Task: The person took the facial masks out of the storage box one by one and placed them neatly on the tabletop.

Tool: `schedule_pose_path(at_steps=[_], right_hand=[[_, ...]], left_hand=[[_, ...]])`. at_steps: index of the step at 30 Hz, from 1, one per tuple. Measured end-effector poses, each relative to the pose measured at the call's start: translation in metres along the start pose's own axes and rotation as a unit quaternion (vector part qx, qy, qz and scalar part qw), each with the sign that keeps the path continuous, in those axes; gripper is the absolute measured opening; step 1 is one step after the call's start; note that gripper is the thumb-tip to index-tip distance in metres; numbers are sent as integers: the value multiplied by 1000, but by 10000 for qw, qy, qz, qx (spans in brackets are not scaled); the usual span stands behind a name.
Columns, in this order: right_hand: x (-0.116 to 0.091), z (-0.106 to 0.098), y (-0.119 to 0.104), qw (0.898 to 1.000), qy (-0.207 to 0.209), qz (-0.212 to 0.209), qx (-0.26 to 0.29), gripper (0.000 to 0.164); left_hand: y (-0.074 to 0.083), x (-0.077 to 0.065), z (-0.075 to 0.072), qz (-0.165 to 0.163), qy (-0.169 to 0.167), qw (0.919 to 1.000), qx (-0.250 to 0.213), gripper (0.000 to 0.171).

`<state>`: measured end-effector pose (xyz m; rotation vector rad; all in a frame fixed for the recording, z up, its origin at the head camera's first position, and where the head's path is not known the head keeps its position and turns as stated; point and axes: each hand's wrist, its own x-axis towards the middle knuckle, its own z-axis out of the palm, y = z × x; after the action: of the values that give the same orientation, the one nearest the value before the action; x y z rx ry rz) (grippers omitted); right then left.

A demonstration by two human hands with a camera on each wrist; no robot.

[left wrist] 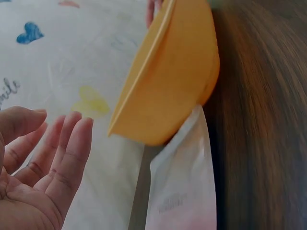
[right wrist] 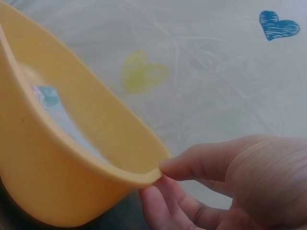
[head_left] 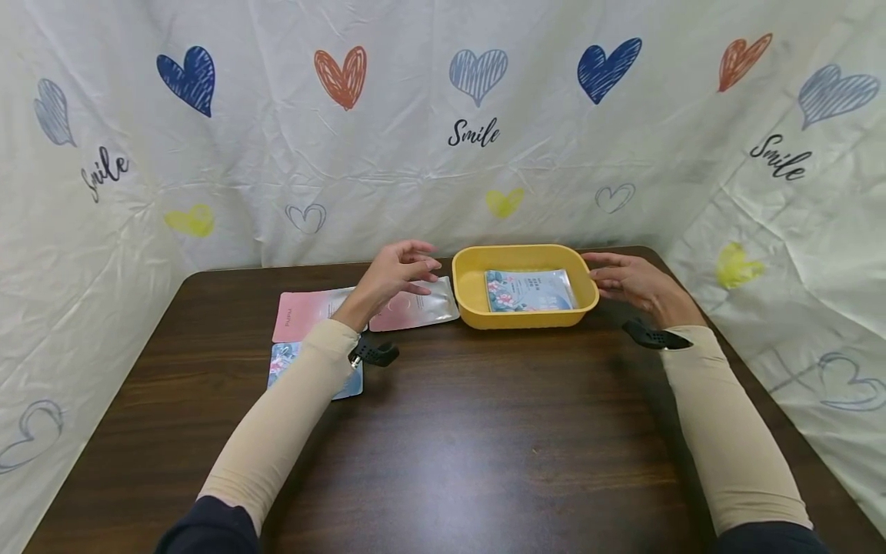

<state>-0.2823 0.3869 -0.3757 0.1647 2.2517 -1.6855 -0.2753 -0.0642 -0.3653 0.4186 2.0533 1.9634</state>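
A yellow plastic basket (head_left: 526, 318) stands at the back of the table, with a blue floral sachet (head_left: 531, 291) lying in it. My right hand (head_left: 633, 283) pinches the rim at the basket's right end, thumb and fingertips on the edge in the right wrist view. To the left of the basket, my left hand (head_left: 400, 275) hovers with relaxed fingers and holds nothing. Below it lies a pink and silver sachet (head_left: 422, 306), its corner close against the basket. Another pink sachet (head_left: 302, 314) and a blue floral sachet (head_left: 351, 385) are partly hidden by my left arm.
The dark wooden table (head_left: 443, 454) ends close behind the basket. A white curtain (head_left: 388, 154) with printed hearts hangs along its back and sides. Each wrist wears a black strap.
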Motion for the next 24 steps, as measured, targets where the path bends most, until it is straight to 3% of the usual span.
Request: schedule_pose_path(at_steps=[15,24], right_hand=[[-5,1,-6,9998,-75,104,141,59],[-1,0,-2,9999,-53,42,110,59]], left_hand=[[12,35,48,-145,-263,9995,1,29],[10,54,73,-234,-329,9987,326,29]])
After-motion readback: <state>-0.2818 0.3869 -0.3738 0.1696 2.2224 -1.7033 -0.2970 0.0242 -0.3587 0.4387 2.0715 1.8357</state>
